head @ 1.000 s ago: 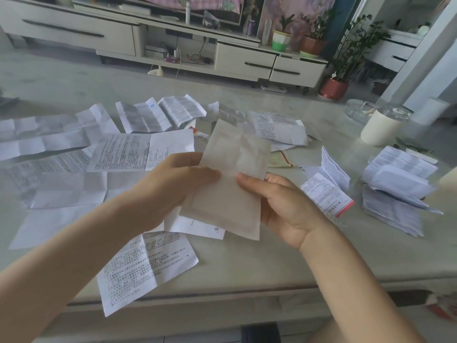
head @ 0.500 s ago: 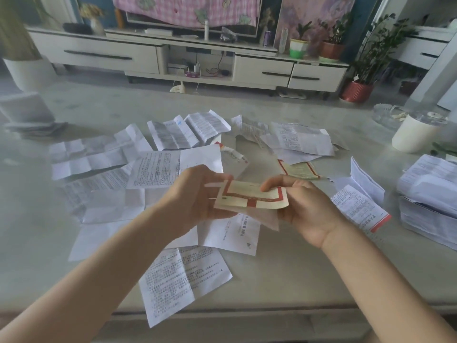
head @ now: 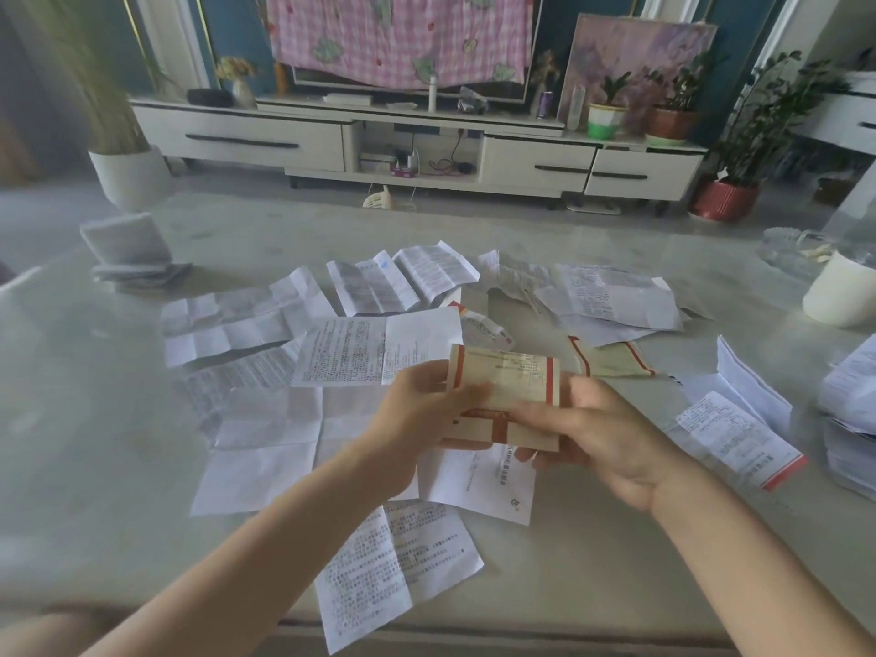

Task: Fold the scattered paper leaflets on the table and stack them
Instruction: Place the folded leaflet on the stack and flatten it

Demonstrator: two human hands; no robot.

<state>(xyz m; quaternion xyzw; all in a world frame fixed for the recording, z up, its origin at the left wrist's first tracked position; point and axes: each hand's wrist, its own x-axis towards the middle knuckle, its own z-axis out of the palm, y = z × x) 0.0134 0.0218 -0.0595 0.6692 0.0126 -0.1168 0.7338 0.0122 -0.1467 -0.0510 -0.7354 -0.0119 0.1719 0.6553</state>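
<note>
Crowding the table (head: 569,585) are unfolded sheets (head: 374,350), with a folded stack (head: 851,400) at the right edge and a white cup (head: 836,296) beyond it. I hold the leaflet (head: 507,381) above the middle, my left hand (head: 417,419) and right hand (head: 611,438) both pinching it. It is cream, red-striped, and half folded over.

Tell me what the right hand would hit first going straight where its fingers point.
The right hand pinches the red-bordered leaflet, fingers pointing left across it. Going on, it would likely meet the left hand gripping the other end first, though motion blur leaves depth unclear.
</note>
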